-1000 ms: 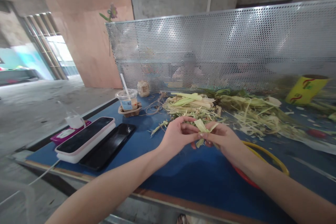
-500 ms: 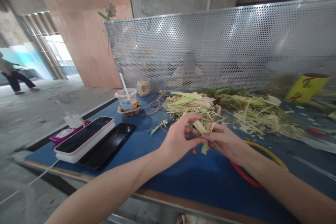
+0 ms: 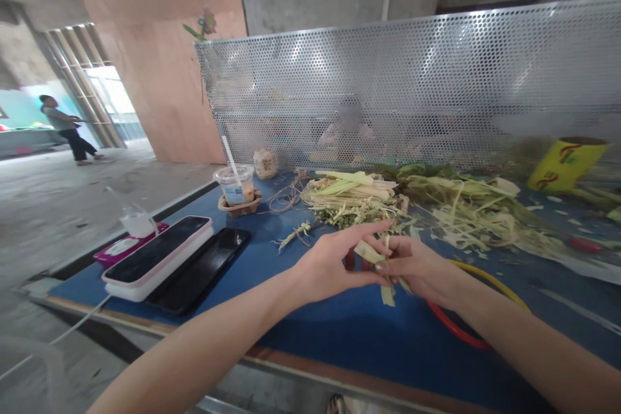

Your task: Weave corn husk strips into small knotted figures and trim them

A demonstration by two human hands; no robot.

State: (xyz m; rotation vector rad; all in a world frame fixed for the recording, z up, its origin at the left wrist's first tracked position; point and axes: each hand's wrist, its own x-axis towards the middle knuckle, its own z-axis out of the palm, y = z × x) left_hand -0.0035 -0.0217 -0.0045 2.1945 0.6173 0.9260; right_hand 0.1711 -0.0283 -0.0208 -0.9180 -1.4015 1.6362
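Note:
Low over the blue table (image 3: 320, 343), my two hands meet at a pale, folded strip of corn husk (image 3: 367, 251). My left hand (image 3: 334, 262) curls round its left side, index finger stretched over the top and thumb below. From the right, my right hand (image 3: 420, 268) pinches the same strip between thumb and fingers. A loose end (image 3: 388, 296) hangs beneath the fingertips. Just beyond lies a heap of cut husk strips (image 3: 349, 187), with frayed greenish scraps (image 3: 470, 207) to its right.
Phones (image 3: 198, 272) and a purple box (image 3: 116, 249) lie at the left. A drink cup (image 3: 235, 184) with a straw stands behind them. Near my right forearm is a red and yellow ring (image 3: 451, 326). A yellow roll (image 3: 565, 165) stands before the perforated metal screen (image 3: 388, 77).
My left index finger has stretched out further over the strip, and both hands have shifted slightly. The strip's lower end hangs further right. A person in the background has walked to the right.

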